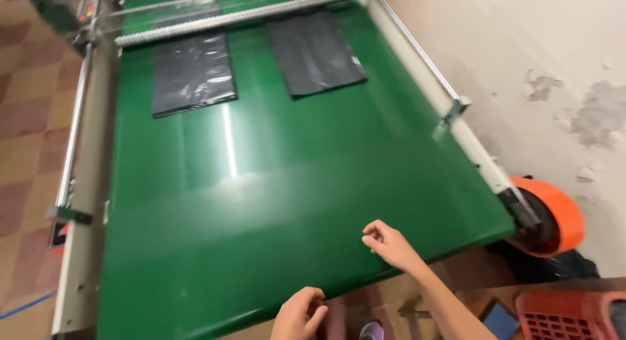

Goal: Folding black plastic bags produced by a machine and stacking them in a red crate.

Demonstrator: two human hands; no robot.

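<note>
While both hands, left hand (298, 312) and right hand (390, 243), hover loosely curled and empty at the near edge of the glossy green conveyor belt (274, 203), two flat black plastic bags (193, 74) lie near its far edge; grasp flat, evenly.

Two bare hands at the near edge of a green conveyor belt (261, 183), both empty. Right hand (391, 245) over the belt, fingers (373, 230) loosely curled. Left hand (298, 312) just off the edge, fingers half closed. Well beyond the fingers, two black plastic bags (193, 73) (314, 52) flat beneath a roller bar (235, 17). Orange wheel (554, 213) right of the fingers.
</note>
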